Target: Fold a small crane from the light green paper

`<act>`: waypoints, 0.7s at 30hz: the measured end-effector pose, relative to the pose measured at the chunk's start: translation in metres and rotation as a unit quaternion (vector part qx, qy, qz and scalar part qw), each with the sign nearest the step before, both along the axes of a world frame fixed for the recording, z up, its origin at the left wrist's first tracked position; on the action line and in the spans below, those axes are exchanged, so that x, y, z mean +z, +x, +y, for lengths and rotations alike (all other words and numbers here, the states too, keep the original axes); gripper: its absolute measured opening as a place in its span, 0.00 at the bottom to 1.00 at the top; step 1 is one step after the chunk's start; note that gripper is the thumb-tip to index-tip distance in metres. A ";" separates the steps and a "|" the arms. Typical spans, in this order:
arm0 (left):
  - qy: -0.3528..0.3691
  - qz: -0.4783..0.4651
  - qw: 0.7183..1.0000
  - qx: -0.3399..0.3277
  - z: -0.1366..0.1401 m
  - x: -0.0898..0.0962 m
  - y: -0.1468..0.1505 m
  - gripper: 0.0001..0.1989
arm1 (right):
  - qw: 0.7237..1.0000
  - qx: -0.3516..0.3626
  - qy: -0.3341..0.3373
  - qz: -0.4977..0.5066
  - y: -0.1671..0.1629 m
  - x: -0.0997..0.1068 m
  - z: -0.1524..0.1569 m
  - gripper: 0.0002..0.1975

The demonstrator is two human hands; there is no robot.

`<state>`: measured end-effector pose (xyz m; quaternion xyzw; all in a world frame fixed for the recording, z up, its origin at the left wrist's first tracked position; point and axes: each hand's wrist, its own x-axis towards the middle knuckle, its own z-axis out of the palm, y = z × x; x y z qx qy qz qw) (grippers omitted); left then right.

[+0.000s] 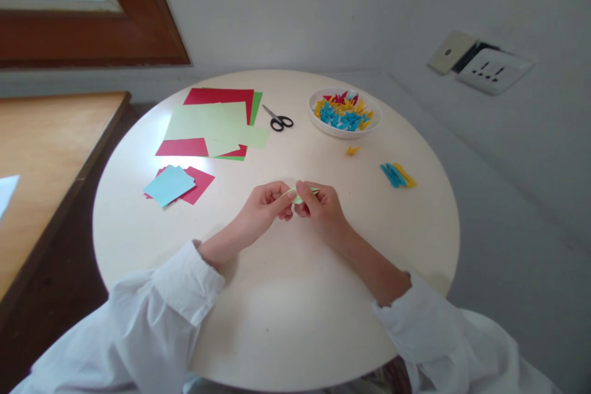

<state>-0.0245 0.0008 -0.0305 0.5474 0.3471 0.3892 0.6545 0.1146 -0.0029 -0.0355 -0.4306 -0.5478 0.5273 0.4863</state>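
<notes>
Over the middle of the round white table, a small folded piece of light green paper [298, 199] is pinched between both hands. My left hand [270, 202] is closed on its left end, thumb on top. My right hand [321, 203] is closed on its right side, thumb pressed across it. The fingers cover much of the paper, so its exact folded shape is hidden. Beyond the hands lies a single yellow paper crane [353, 151], apart from a white dish [318, 126] full of blue, yellow and red folded cranes.
Scissors [277, 120] with black handles lie at the back. Red, green and pale green sheets [207, 120] overlap at back left, with blue and red squares [170, 186] nearer. Blue and yellow folded strips [398, 175] lie at right. A wooden table [46, 135] stands left.
</notes>
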 end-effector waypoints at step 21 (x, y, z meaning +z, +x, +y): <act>-0.052 -0.048 0.993 0.095 0.004 0.002 -0.003 0.15 | 0.996 -0.079 0.046 0.019 0.004 -0.005 0.010 0.10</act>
